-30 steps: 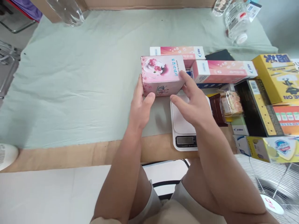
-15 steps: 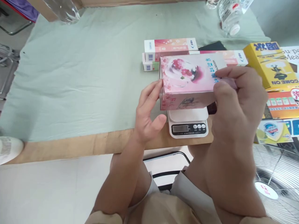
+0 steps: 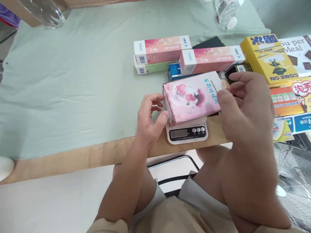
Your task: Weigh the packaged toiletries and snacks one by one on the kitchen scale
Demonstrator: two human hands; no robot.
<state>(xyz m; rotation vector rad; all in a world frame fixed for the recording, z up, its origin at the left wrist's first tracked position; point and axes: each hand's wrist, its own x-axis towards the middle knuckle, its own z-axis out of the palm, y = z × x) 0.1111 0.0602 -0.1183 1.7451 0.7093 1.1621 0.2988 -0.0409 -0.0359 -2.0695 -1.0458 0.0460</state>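
A pink flowered box (image 3: 191,97) lies on top of a small white kitchen scale (image 3: 187,132) at the table's front edge. My left hand (image 3: 149,118) touches the box's left end, thumb on its lower corner and fingers curled at its side. My right hand (image 3: 245,113) is at the box's right end, thumb against it and fingers spread loosely above. The scale's display and buttons show below the box.
Behind the scale lie long pink-and-white boxes (image 3: 161,49) (image 3: 211,59), with a green one and a blue one under them. Yellow and orange cartons (image 3: 269,56) crowd the right. A water bottle (image 3: 227,13) lies at the back. Pale green cloth (image 3: 73,74) covers the table; a fan grille (image 3: 295,181) is lower right.
The pink box went from the cloth left of the scale, up in my right hand, then down onto the scale. My left hand followed to its left end.
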